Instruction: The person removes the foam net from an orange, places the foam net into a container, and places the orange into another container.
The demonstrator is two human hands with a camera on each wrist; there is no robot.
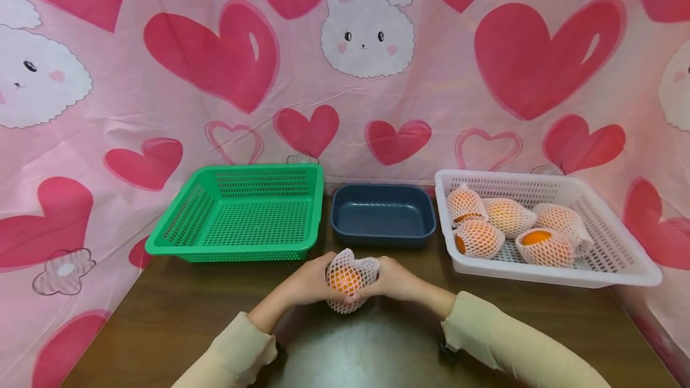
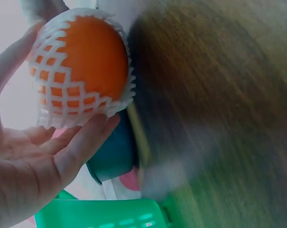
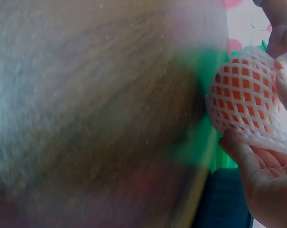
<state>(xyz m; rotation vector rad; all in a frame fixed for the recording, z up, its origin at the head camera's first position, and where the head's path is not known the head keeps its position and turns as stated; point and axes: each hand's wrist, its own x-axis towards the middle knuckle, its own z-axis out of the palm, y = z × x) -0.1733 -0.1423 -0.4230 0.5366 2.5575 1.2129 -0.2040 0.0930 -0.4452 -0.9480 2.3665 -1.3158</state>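
An orange (image 1: 345, 280) in a white foam net sleeve (image 2: 55, 85) is held between both hands over the near middle of the table. My left hand (image 1: 311, 281) grips it from the left, fingers curled round the side. From the other side my right hand (image 1: 398, 280) holds it, thumb toward the front. In the left wrist view, a bare patch of orange peel shows through the sleeve's open end. The right wrist view has the netting (image 3: 243, 95) covering the fruit on that side.
Behind the hands stands a dark blue tray (image 1: 383, 237) with nothing in it. An empty green basket (image 1: 232, 250) is at the left. The white basket (image 1: 517, 274) at the right holds several net-wrapped oranges (image 1: 480, 238). A pink heart-print cloth (image 1: 377, 100) hangs behind the table (image 1: 162, 316).
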